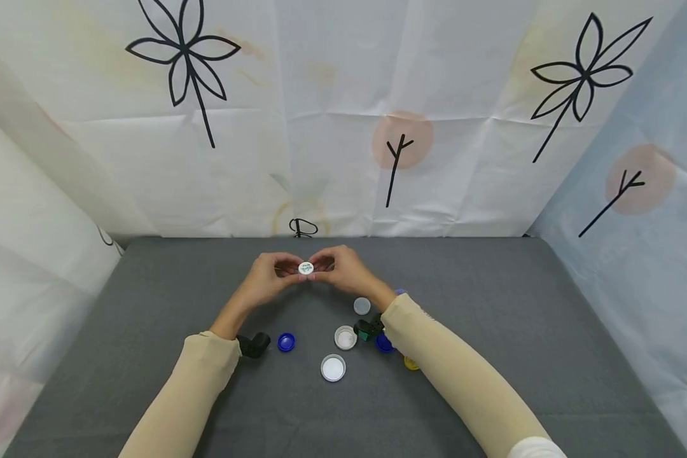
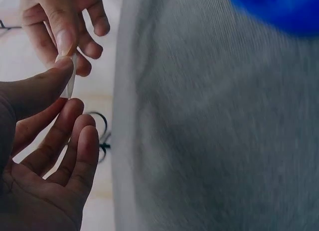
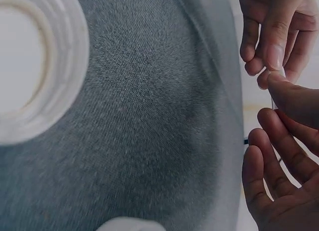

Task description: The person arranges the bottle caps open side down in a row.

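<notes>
Clearly off the table (image 1: 492,305), both hands (image 1: 265,277) (image 1: 346,272) pinch a white disc (image 1: 306,268) edgewise

Grey table (image 1: 252,407); on it pale lids (image 1: 333,367), blue lids (image 1: 286,342), part-hidden yellow lid (image 1: 411,363).

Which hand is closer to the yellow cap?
The right hand. It is ahead and slightly left of the yellow cap, which peeks out beside the right sleeve. The left hand is also ahead, but farther left.
</notes>
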`<action>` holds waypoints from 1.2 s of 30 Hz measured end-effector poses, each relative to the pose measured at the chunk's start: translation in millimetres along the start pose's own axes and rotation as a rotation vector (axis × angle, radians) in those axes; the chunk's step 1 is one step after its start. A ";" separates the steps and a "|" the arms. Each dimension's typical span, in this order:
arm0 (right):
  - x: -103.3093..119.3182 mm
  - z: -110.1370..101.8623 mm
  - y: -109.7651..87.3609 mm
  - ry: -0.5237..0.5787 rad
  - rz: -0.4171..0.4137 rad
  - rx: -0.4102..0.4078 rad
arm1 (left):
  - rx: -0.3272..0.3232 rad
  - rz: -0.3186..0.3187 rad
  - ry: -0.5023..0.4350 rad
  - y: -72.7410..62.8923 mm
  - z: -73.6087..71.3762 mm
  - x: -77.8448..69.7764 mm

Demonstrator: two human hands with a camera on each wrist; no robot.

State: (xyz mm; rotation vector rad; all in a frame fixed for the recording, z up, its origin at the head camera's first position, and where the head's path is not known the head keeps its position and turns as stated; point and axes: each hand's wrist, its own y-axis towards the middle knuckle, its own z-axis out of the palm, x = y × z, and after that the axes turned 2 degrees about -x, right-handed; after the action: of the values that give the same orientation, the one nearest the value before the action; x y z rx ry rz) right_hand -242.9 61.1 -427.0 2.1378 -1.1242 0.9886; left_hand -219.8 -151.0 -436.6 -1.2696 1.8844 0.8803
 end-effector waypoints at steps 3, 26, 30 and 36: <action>0.7 6.1 7.6 -0.031 0.036 0.012 | 0.008 -0.009 0.017 3.1 -3.4 8.1; -1.7 38.8 31.2 -0.192 0.152 -0.027 | 0.024 -0.099 0.153 13.2 -7.3 32.8; -1.9 41.6 31.0 -0.241 0.145 -0.024 | 0.034 -0.124 0.180 13.7 -6.8 33.3; -1.0 44.0 30.7 -0.286 0.124 -0.021 | 0.030 -0.141 0.181 13.3 -6.9 33.2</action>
State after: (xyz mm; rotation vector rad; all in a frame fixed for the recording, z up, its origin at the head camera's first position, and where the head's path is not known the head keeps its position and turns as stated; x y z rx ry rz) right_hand -253.5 14.0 -450.6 2.2651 -1.4094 0.7332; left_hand -242.9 -168.6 -458.6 -1.4868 1.9105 0.6807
